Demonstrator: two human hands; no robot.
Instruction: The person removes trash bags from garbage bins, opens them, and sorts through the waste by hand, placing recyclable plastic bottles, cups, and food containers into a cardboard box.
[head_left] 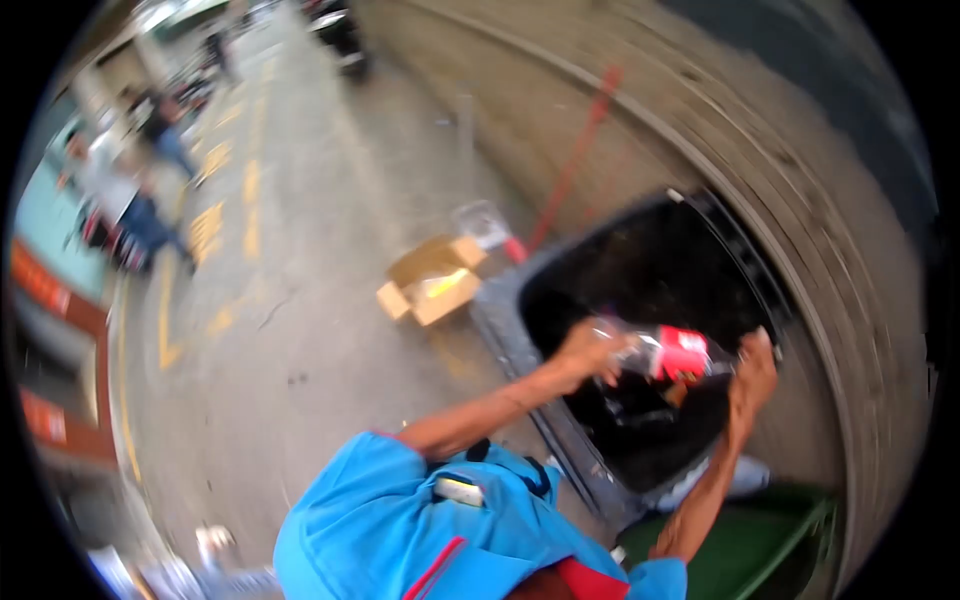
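Note:
A clear plastic bottle with a red label lies sideways above the open black bin. My left hand is wrapped round one end of it. At the other end, near the neck, the fingers of my right hand are closed on the bottle. Inside the bin, below the bottle, some dark and brownish rubbish shows dimly.
An open cardboard box with something yellow inside stands left of the bin, beside a clear container. A red pole leans by the wall. A green bin is at lower right. People and motorbikes are at upper left.

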